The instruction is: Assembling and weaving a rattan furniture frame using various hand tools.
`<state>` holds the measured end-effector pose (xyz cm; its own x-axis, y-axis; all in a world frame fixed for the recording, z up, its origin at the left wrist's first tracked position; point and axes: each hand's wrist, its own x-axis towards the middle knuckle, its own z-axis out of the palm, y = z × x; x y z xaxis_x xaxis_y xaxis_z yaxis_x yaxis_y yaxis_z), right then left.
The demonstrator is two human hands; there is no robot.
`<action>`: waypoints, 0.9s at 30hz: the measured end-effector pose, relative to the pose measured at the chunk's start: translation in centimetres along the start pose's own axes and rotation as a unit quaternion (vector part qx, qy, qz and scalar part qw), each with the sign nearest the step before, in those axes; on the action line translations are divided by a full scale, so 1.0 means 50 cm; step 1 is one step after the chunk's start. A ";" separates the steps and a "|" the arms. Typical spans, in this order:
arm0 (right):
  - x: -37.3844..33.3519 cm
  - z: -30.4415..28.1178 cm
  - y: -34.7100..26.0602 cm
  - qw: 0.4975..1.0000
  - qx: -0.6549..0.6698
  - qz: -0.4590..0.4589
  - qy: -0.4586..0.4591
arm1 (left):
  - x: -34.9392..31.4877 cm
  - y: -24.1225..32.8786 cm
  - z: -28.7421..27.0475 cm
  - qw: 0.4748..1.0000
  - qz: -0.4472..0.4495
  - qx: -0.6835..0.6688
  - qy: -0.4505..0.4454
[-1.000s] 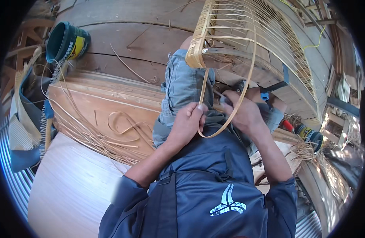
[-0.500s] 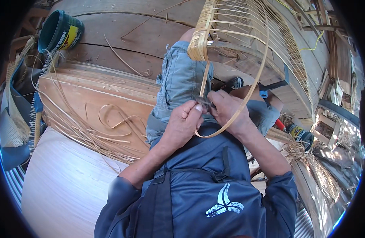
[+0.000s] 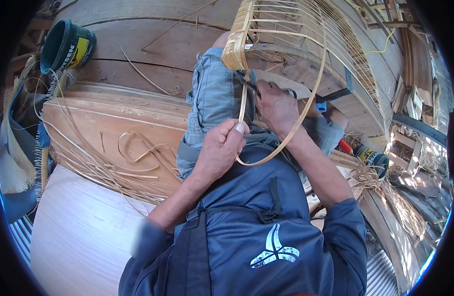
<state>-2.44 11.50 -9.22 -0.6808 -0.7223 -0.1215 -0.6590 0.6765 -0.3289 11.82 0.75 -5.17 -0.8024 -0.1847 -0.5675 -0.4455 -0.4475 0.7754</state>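
My left hand (image 3: 218, 152) pinches a pale rattan strip (image 3: 312, 106) above my lap. From this pinch the strip runs up to the wrapped corner of a wooden frame (image 3: 235, 53) bound with cane. Its other part curves below the hand, passes in front of my right forearm and rises in a wide loop to the frame's top. My right hand (image 3: 278, 106) is closed around a small dark metal tool (image 3: 252, 86), beside the taut strip just below the wrapped corner. The fingers hide most of the tool, so its exact kind is unclear.
Loose cane strips (image 3: 120, 175) lie on a wooden board (image 3: 83, 123) at my left, beside a pale curved panel (image 3: 83, 232). A dark green bucket (image 3: 69, 47) lies tipped at the far left. Another tub (image 3: 372, 160) and a fibre bundle (image 3: 399, 212) are at the right.
My hands have separated. The right hand moved up along the strip with the tool toward the wrapped corner, while the left stayed low on the strip, slightly nearer me.
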 end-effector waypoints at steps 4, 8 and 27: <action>0.022 0.002 0.009 0.999 -0.021 0.017 0.019 | -0.003 0.000 -0.004 1.000 -0.002 0.001 -0.004; 0.006 -0.032 -0.002 0.999 0.042 0.015 -0.028 | -0.004 -0.003 -0.010 0.999 -0.023 -0.033 -0.016; -0.047 -0.029 -0.038 0.995 0.087 -0.041 -0.034 | -0.001 -0.010 -0.005 0.997 -0.017 -0.072 -0.006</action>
<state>-0.04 12.15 -6.97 -0.6001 -0.7860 -0.1486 -0.6416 0.5839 -0.4974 12.16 0.76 -5.59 -0.7922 -0.1574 -0.5896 -0.4121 -0.5746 0.7071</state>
